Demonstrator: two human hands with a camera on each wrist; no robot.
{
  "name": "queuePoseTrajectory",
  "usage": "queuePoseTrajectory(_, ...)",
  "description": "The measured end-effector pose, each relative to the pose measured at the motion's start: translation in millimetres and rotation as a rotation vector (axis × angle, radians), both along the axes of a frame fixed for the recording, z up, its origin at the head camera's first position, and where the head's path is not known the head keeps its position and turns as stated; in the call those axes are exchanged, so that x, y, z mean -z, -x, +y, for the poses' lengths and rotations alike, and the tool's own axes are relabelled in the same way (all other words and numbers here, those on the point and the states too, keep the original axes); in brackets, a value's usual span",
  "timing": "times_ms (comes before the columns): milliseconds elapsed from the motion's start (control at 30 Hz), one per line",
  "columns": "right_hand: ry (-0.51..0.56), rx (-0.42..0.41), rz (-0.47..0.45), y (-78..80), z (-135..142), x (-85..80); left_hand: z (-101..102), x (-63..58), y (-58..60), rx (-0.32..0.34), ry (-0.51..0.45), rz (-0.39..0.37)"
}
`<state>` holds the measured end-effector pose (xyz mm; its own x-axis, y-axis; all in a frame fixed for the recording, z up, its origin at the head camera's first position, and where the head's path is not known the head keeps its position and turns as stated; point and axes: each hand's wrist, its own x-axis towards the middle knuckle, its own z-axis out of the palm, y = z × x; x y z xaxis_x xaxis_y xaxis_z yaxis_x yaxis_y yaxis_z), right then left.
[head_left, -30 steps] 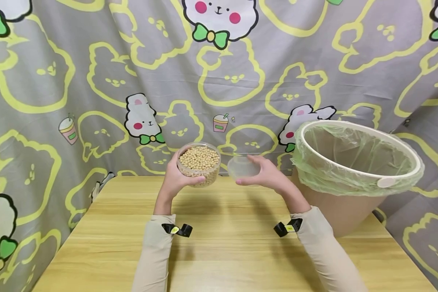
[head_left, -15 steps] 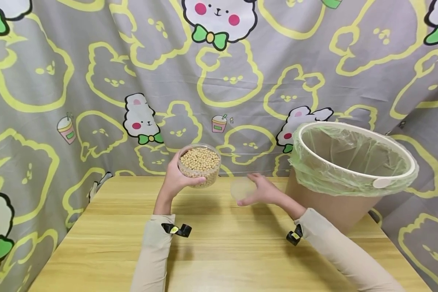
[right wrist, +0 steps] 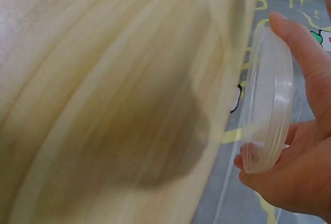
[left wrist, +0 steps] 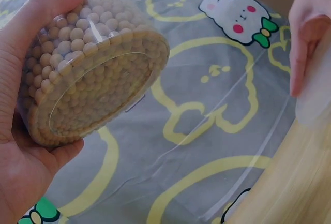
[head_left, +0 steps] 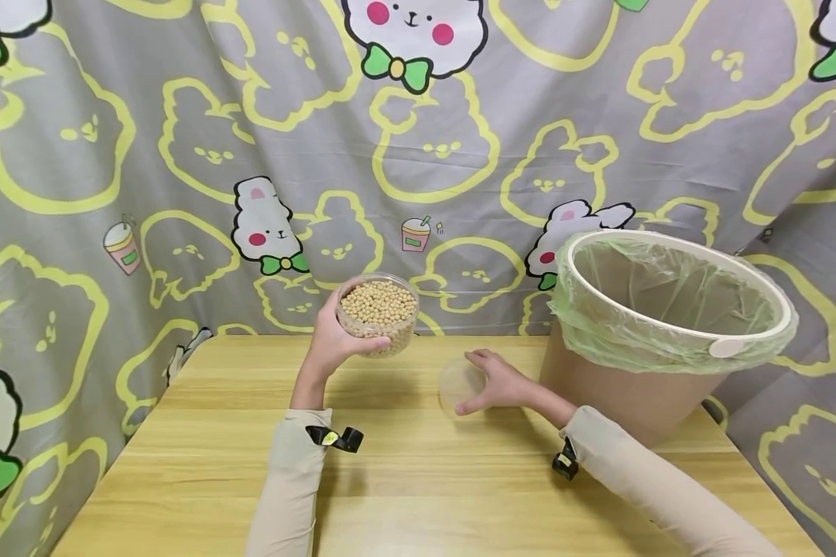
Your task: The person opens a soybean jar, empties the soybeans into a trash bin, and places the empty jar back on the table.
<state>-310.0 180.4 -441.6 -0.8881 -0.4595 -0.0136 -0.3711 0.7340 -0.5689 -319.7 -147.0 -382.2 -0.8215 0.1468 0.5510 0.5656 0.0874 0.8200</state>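
A clear round plastic jar (head_left: 383,340) full of pale round soybeans (head_left: 379,302) is held up over the back of the table by my left hand (head_left: 334,333). In the left wrist view the thumb lies along one side of the jar (left wrist: 98,69) and fingers reach round the other, its base facing the camera. My right hand (head_left: 499,383), to the right and lower, grips a translucent round lid (head_left: 460,387) by its edge. The right wrist view shows the lid (right wrist: 269,100) edge-on between thumb and fingers, close over the table.
A tall brown bin (head_left: 613,394) with a pale rim and green plastic liner (head_left: 620,333) stands at the right, beside my right forearm. The wooden table (head_left: 418,495) ends at a grey patterned curtain (head_left: 306,155) behind.
My right hand has moved down toward the table with the lid, away from the jar. The left hand keeps the jar in nearly the same spot.
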Motion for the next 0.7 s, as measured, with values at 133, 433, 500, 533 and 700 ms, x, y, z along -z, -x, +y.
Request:
queuePoseTrajectory(133,0.003,-0.01,-0.02,-1.1,-2.0,3.7,-1.6,-1.5,-1.3,-0.002,-0.012,-0.007)
queuePoseTrajectory(433,-0.035,-0.007,-0.022,-2.2,-4.3,11.8,-4.2,-3.2,-2.6,-0.024,-0.005,-0.015)
queuePoseTrajectory(500,-0.035,-0.004,-0.027,-2.9,-4.4,14.2,-4.5,-2.7,-2.6,-0.025,-0.006,-0.023)
queuePoseTrajectory(533,-0.034,-0.003,-0.032,-3.1,-4.5,15.3,-4.7,-2.5,-2.6,-0.024,-0.006,-0.027)
queuePoseTrajectory(700,-0.033,-0.01,-0.025,-3.7,-5.0,19.8,-4.8,-1.4,-1.7,-0.024,0.001,-0.034)
